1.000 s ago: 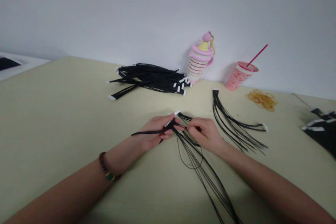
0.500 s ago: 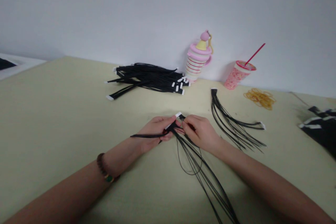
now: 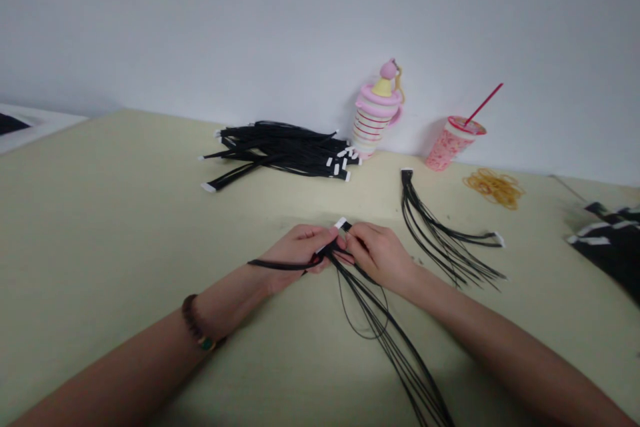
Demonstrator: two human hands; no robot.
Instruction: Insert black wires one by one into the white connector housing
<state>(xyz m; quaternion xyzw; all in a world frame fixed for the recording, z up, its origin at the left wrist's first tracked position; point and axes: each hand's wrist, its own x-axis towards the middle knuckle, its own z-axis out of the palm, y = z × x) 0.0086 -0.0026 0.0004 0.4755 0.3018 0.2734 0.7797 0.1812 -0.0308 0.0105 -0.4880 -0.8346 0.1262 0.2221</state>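
A wire bundle (image 3: 383, 327) of thin black strands lies fanned out across the worktop (image 3: 100, 260) toward the person, with one strand sagging in a loop beside the others. Its gathered end rises into the person's hands, where a white tip (image 3: 341, 222) pokes up between them. The left hand (image 3: 295, 253) is closed around the gathered end, and a single strand runs out past it to the left. The right hand (image 3: 377, 255) comes in from the other side and pinches the strands, its fingers almost against the left hand, so the hands are together. Compared with a second ago, the gap between them has closed.

A bead bracelet (image 3: 195, 323) circles the left wrist. Just right of the hands lies a second bundle (image 3: 430, 237). Farther off, near the wall, sit a heap of white-tipped wires (image 3: 280, 152), a pink-and-cream bottle (image 3: 377, 117), a pink cup (image 3: 453, 145) with a red straw and some yellow rubber bands (image 3: 494, 188).
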